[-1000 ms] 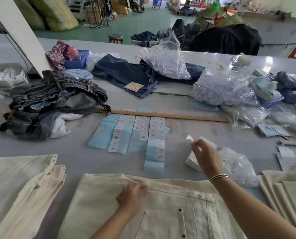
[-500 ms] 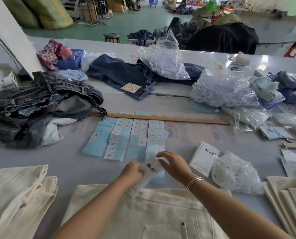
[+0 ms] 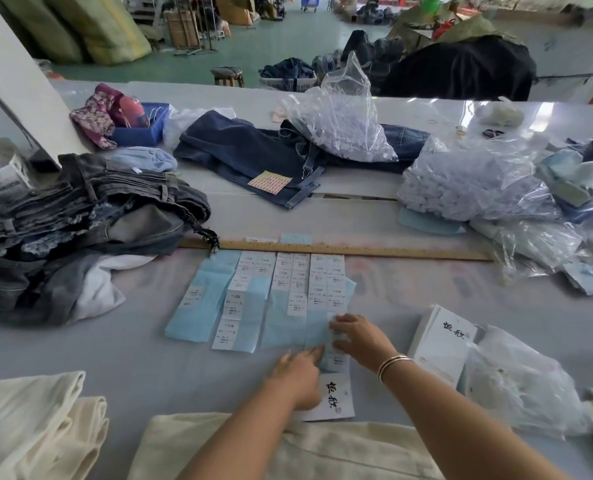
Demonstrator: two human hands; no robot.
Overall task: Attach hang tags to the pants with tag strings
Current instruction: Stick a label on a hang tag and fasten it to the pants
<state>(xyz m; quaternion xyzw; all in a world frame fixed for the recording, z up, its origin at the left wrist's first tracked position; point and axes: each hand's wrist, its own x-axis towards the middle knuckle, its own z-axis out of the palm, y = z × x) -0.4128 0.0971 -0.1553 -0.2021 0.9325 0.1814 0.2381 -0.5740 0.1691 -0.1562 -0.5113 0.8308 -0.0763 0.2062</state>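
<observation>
The grey counter (image 3: 122, 351) carries cream pants (image 3: 305, 448) spread flat at its near edge. Beyond them, toward the middle, lie blue sticker sheets (image 3: 253, 299) just in front of a wooden ruler (image 3: 357, 250). A white hang tag (image 3: 336, 396) lies between the pants and the sheets, touching both. The left hand (image 3: 298, 379) rests on the tag with fingers straight and loose. The right hand (image 3: 361, 337) pinches a small label (image 3: 335, 341) on the nearest sheet.
</observation>
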